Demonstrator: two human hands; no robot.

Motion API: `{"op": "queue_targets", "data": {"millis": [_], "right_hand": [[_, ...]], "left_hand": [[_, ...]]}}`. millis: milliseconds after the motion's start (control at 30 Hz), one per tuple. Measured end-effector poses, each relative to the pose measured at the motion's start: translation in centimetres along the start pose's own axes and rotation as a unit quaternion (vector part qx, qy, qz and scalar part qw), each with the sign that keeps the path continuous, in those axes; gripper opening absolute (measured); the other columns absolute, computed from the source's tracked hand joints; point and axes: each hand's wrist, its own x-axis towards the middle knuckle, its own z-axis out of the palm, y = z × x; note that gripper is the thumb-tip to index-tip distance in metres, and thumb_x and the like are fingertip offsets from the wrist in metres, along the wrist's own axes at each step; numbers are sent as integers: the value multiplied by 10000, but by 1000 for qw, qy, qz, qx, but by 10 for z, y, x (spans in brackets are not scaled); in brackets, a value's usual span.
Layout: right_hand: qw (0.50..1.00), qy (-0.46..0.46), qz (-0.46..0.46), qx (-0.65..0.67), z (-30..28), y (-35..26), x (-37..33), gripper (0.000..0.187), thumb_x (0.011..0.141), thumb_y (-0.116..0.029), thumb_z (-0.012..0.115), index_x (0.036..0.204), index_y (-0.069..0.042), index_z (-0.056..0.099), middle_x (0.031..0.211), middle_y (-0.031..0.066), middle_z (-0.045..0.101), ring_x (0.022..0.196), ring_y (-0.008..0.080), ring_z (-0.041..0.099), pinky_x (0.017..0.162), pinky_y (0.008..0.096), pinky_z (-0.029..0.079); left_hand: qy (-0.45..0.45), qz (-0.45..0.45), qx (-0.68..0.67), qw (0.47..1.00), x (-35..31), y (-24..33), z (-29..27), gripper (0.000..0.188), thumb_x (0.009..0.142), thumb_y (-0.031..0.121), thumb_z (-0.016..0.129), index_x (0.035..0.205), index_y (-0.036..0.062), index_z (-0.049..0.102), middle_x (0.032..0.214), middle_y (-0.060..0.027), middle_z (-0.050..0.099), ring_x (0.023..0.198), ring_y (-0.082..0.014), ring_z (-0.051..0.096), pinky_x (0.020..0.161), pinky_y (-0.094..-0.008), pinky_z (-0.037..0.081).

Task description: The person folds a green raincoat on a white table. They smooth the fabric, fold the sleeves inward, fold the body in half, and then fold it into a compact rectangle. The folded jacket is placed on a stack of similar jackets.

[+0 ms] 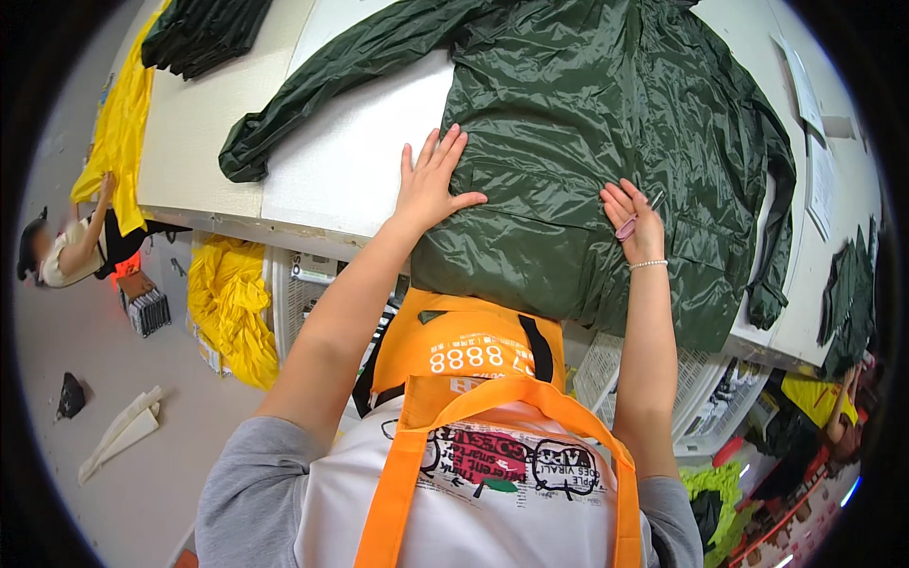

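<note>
- Jacket, dark green and glossy point(559, 123): lies spread on the white table point(322, 194) in front of me, its hem reaching over the near edge; its top runs out of view.
- Done, as judged from its lie: the body is opened out broad. One sleeve point(327, 85) stretches out to my left; the other point(778, 227) lies down beside the body on my right.
- Left, in my judgement: creases cross the front and the lower part is uneven. No part of the body appears folded over.
- Left hand point(431, 185): flat, fingers spread at the jacket's side edge, thumb on the fabric; I grasp nothing with it.
- Right hand point(636, 225): over the front, loosely grasping a small pink-handled tool point(626, 227); how firmly, I cannot tell.
- Containers, right: a white crate point(698, 444) below the table holds dark and white items, kind unclear.
- Containers, left: a yellow fabric heap point(230, 303) bulges beside a white crate wall point(267, 308); whether a container holds the heap, I cannot tell.
- Far left of the table: a pile of dark garments point(206, 36).
</note>
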Motion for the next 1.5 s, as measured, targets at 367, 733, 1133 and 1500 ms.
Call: {"op": "queue_targets", "data": {"millis": [367,733,1133,1500], "right_hand": [[995,78,-50,-42,9,7,4,414,1006,-249,366,1242,77,461,1135,235,611,985,299,652,766,311,556],[817,40,-227,-529,108,43,-28,301,893,-263,600,1023,-11,500,845,159,584,758,314,606,683,384,485],[626,-59,-403,-665,163,73,-11,239,839,-250,643,942,-68,528,860,91,552,800,274,594,678,374,488],[708,-49,-356,-608,146,66,-34,332,822,-252,675,1047,-52,535,956,116,566,833,316,600,696,393,499]], "left_hand": [[177,127,-142,966,21,-5,-2,165,685,240,766,819,152,727,1086,-4,607,1049,-231,519,896,-412,363],[-26,-60,-371,926,46,-17,-16,107,711,133,749,771,55,707,987,-53,661,944,-219,571,842,-333,442],[0,-75,-407,910,46,-11,-15,98,755,111,725,783,21,696,938,-67,672,904,-200,579,833,-311,437],[237,-108,-309,915,14,-99,-53,101,820,145,677,798,52,645,911,-59,641,895,-197,573,796,-339,434]]}}
